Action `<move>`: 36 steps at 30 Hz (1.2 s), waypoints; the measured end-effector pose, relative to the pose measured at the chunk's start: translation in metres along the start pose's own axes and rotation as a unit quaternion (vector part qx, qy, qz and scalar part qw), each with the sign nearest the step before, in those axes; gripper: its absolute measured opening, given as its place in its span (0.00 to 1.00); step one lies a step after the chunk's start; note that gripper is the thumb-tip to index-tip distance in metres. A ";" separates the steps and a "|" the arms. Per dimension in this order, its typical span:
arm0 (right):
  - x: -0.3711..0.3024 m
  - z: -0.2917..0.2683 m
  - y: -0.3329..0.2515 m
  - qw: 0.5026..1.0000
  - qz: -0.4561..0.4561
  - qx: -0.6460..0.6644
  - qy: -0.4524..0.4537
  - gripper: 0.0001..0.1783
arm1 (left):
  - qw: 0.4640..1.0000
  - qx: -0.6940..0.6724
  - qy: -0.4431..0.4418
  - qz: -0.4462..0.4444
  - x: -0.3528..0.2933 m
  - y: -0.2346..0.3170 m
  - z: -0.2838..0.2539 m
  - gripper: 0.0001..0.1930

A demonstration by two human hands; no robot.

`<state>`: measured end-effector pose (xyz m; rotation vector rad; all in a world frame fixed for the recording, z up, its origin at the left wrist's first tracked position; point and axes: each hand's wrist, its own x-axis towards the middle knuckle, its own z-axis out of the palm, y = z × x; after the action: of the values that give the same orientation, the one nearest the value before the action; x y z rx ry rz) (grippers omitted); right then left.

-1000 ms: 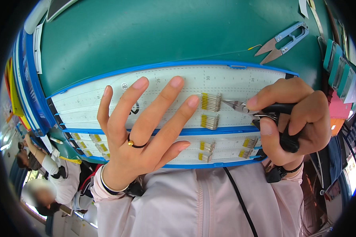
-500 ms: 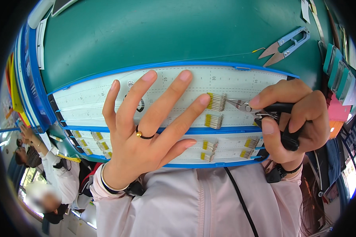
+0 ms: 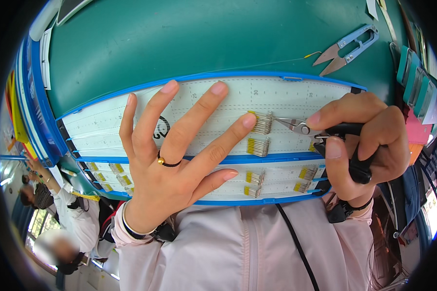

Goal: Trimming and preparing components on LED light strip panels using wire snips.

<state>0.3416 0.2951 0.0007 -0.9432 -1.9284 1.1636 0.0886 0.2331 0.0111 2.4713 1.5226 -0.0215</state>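
Observation:
My left hand (image 3: 160, 186) lies palm down with fingers spread over a long blue-edged case (image 3: 286, 157) lined with white ruled sheets. Its index fingertip rests on the yellow end of an upper row of small silver metal pieces (image 3: 263, 124). A similar row (image 3: 258, 146) sits just below. In my right hand (image 3: 387, 136) are small black-handled pliers (image 3: 302, 128), gripped by curled fingers. Their narrow tips reach the silver end of the upper row; whether they pinch a piece is too small to tell. My left palm and fingers hide part of the ruled sheet.
Blue thread snips (image 3: 357, 46) lie on the green tabletop (image 3: 179, 36) at the far right, beside a thin line with a yellow end (image 3: 311, 55). Blue folders (image 3: 36, 104) stand on the left. Teal holders (image 3: 415, 77) are at the right edge. Another person (image 3: 75, 213) sits at lower left.
The case, its rows and the snips appear slightly further left and higher in the picture. My left index fingertip now overlaps the upper row's yellow end. The pliers stay at its silver end.

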 end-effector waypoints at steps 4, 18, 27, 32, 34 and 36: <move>0.000 0.000 0.000 1.000 -0.001 -0.003 -0.001 0.14 | 1.000 -0.001 0.001 -0.001 0.000 0.000 0.000 0.28; 0.002 0.002 0.008 0.998 -0.050 0.027 -0.002 0.15 | 1.000 -0.002 0.022 0.005 -0.004 -0.001 -0.003 0.26; 0.003 0.001 0.007 0.999 -0.045 0.020 -0.012 0.15 | 0.999 0.015 0.042 0.020 -0.004 -0.001 0.002 0.24; 0.002 0.006 0.000 0.997 0.008 0.070 0.030 0.17 | 0.999 0.005 0.047 0.018 -0.004 -0.001 0.004 0.25; 0.000 0.005 0.000 0.997 0.013 0.067 0.033 0.18 | 0.999 0.004 0.047 0.012 -0.004 0.000 0.003 0.25; 0.000 0.004 0.001 0.997 0.020 0.061 0.036 0.18 | 0.999 0.011 0.045 0.012 -0.003 0.000 0.003 0.25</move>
<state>0.3391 0.2936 -0.0016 -0.9487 -1.7676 1.2381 0.0878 0.2294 0.0086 2.5401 1.5352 0.0782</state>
